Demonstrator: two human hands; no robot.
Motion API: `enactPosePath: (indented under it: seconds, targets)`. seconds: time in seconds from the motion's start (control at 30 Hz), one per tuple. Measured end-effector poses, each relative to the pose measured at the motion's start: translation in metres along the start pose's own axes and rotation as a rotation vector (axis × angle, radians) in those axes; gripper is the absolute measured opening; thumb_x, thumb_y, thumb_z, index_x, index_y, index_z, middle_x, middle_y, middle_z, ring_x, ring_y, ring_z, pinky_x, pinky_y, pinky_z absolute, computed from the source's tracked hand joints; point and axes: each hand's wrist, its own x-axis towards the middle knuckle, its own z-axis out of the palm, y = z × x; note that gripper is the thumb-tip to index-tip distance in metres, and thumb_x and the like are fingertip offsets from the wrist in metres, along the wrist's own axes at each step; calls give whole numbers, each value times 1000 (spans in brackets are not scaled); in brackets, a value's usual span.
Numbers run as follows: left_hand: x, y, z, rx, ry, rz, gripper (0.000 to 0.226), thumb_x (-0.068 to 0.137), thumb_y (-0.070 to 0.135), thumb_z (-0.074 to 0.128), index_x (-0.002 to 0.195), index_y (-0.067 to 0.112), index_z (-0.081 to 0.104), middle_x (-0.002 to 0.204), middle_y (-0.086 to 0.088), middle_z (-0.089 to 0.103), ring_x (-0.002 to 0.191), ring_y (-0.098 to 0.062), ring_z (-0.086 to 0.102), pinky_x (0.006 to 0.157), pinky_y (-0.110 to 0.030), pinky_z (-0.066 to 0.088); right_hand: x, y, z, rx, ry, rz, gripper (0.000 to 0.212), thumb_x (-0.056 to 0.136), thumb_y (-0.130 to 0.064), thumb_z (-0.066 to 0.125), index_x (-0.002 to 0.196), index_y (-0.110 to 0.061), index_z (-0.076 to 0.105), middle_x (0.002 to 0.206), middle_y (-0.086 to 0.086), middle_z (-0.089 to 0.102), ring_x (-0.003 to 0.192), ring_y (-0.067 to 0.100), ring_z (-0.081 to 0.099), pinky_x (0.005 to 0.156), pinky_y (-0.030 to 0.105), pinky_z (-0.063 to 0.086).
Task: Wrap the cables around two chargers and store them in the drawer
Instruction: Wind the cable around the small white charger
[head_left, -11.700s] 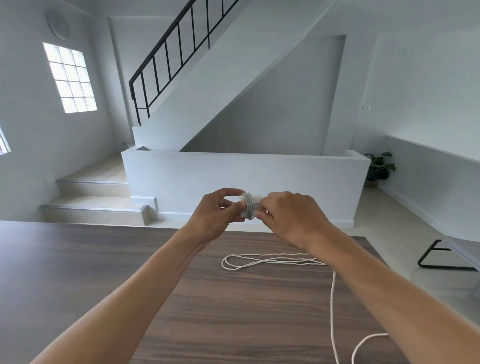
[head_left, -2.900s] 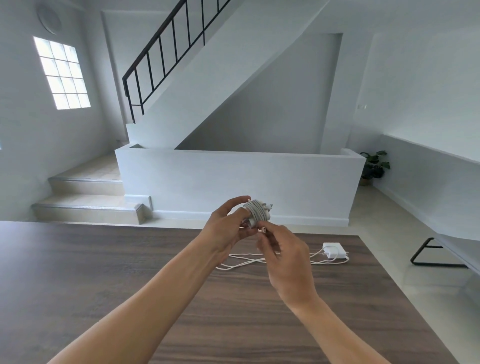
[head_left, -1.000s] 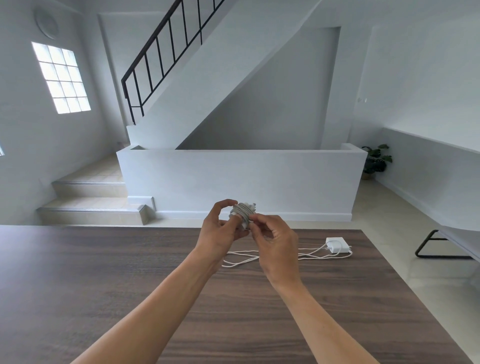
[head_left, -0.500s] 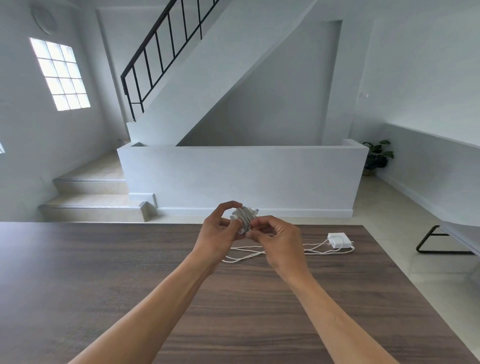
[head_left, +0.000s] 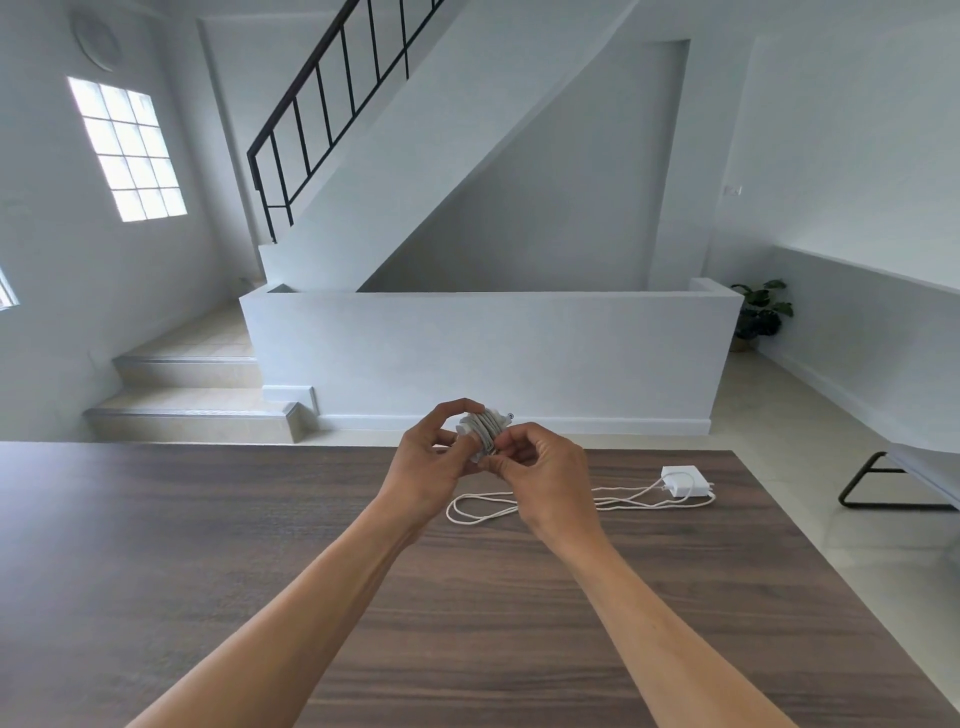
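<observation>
A white charger with its cable wound tightly round it (head_left: 485, 431) is held up above the far part of the wooden table (head_left: 208, 545). My left hand (head_left: 431, 467) grips it from the left side. My right hand (head_left: 545, 478) pinches the wound cable at its lower right, where the cable end is hidden by my fingers. A second white charger (head_left: 685, 482) lies flat near the table's far right corner. Its loose white cable (head_left: 483, 512) trails left in long loops on the table, partly behind my right hand. No drawer is in view.
Beyond the table's far edge are a low white wall (head_left: 493, 353), steps (head_left: 192, 395) and a staircase with a black railing. A potted plant (head_left: 761, 312) stands at the far right, and a black metal frame leg (head_left: 872, 483) sits right of the table.
Over the earlier frames the loose cable was wound onto the held charger. In the last second my hands stay together on it, with my right fingers shifting slightly at the bundle's lower edge.
</observation>
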Motion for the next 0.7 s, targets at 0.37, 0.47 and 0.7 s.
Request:
enactPosePath:
  seconds: [0.37, 0.47, 0.7]
  targets:
    - [-2, -11, -6, 3, -47, -4, 28, 94, 8, 59, 108, 29, 69, 89, -19, 64, 81, -27, 75, 90, -40, 58, -7, 7, 5, -74, -31, 6, 19, 75, -9, 78, 77, -13, 60, 71, 0, 63, 61, 7, 54, 60, 21, 45]
    - [-3, -10, -5, 12, -27, 5, 26, 93, 10, 61, 108, 30, 69, 95, -24, 65, 81, -26, 75, 88, -38, 58, -7, 7, 6, -86, 19, -13, 18, 74, -7, 78, 76, -13, 61, 72, 2, 65, 65, 12, 58, 61, 22, 47]
    - [-4, -9, -3, 43, -13, 31, 27, 90, 11, 63, 107, 31, 70, 96, -19, 65, 75, -13, 73, 92, -48, 56, -11, 9, 13, 3, 142, 15, 17, 67, -2, 82, 71, -10, 68, 68, -3, 70, 64, 13, 62, 62, 26, 51]
